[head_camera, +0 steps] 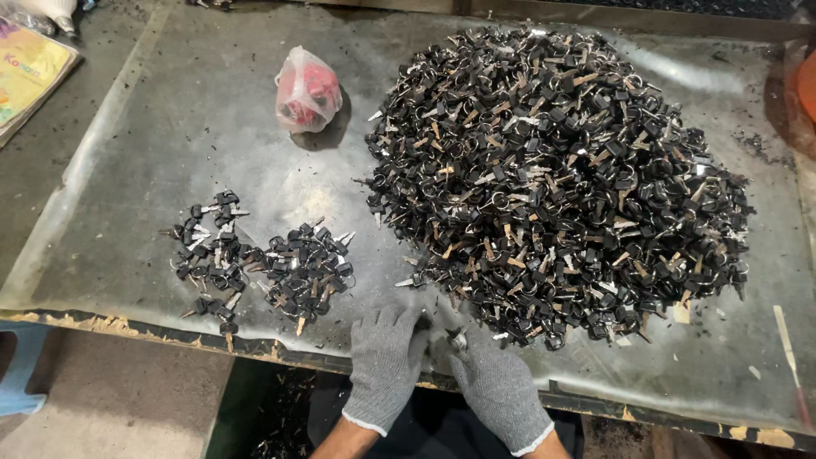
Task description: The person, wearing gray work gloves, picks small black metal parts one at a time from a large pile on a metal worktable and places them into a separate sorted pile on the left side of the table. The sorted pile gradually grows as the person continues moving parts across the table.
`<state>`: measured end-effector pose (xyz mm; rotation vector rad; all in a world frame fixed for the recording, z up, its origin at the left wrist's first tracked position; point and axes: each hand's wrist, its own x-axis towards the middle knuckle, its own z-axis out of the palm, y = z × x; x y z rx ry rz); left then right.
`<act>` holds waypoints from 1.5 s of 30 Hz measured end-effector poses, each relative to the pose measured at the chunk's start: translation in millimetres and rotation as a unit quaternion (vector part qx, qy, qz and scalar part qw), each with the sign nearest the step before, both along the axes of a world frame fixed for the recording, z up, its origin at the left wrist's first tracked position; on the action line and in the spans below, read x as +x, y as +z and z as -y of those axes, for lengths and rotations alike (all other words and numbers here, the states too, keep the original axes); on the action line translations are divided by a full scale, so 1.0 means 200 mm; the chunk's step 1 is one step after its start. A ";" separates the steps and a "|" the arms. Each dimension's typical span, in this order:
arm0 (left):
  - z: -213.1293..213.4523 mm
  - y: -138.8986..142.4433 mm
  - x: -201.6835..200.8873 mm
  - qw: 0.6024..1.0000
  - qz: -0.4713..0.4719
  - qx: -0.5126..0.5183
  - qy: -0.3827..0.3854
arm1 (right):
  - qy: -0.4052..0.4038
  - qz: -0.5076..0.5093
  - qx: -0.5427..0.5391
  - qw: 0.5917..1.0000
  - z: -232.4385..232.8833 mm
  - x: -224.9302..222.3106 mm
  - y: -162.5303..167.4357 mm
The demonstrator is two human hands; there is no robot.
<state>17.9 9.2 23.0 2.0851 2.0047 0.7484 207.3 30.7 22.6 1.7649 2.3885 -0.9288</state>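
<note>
Both gloved hands, left hand point(387, 361) and right hand point(495, 387), sit at the table edge point(127, 327), fingers closed narrow on one key point(457, 340) beside the big pile point(557, 178); I'd pinch firmly and keep sorted keys point(263, 263) apart.

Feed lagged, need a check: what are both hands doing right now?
Left hand: gloved, resting on the table edge, grip cannot be told.
Right hand: gloved, fingers pinched on a key.
</note>
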 end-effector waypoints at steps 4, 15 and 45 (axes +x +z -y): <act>-0.03 0.00 0.04 0.994 -0.034 -0.063 -0.077 | -0.033 0.047 -0.125 0.991 0.00 -0.01 -0.03; -0.03 0.11 0.00 0.979 0.129 -0.153 -0.027 | -0.024 0.060 -0.117 0.991 0.03 -0.03 0.10; -0.04 0.02 -0.03 0.984 0.116 -0.085 -0.108 | 0.079 0.021 0.119 0.990 -0.02 -0.14 0.13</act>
